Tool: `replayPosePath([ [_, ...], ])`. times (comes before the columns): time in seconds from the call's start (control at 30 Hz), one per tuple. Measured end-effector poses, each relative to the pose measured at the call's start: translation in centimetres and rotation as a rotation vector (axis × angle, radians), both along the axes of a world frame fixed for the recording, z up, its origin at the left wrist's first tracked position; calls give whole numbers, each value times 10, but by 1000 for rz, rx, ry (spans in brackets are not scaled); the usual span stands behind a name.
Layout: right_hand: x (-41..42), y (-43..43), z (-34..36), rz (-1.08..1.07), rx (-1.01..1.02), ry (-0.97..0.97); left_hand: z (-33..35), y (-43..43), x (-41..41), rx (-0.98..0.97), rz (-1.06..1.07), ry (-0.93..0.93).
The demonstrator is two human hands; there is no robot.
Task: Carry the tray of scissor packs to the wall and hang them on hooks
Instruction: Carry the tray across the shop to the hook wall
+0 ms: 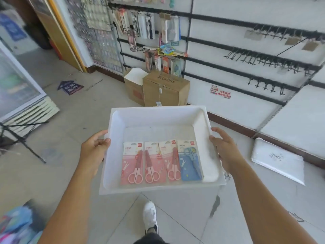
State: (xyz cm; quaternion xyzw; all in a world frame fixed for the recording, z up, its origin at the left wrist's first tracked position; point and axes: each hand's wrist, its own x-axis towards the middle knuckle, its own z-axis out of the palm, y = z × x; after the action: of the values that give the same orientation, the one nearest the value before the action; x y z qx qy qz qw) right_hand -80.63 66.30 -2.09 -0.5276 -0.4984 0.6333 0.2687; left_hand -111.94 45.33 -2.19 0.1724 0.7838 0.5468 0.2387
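I hold a white plastic tray [158, 117] level in front of me, above the floor. My left hand [94, 148] grips its left rim and my right hand [224, 147] grips its right rim. Several scissor packs lie side by side at the near end of the tray: three pink packs [153, 162] and one blue pack [190, 161] on the right. The white wall ahead carries black rails with bare hooks [263, 59] to the right. Other packaged goods [149, 27] hang on hooks further left.
Two cardboard boxes [163, 88] stand on the floor against the wall, just beyond the tray. A white flat panel [277, 159] leans at the wall's foot on the right. A glass-door cooler [19, 88] and a black stand leg [24, 143] are at left. My white shoe [149, 215] is on the tiled floor.
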Motion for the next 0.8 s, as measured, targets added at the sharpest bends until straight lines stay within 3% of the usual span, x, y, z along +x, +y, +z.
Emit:
replayPosePath([
  [0.33, -178, 123, 5, -42, -4, 10, -1, 129, -174, -11, -9, 0],
  [0.8, -362, 323, -21, 154, -9, -5, -2, 282, -345, -51, 27, 27],
])
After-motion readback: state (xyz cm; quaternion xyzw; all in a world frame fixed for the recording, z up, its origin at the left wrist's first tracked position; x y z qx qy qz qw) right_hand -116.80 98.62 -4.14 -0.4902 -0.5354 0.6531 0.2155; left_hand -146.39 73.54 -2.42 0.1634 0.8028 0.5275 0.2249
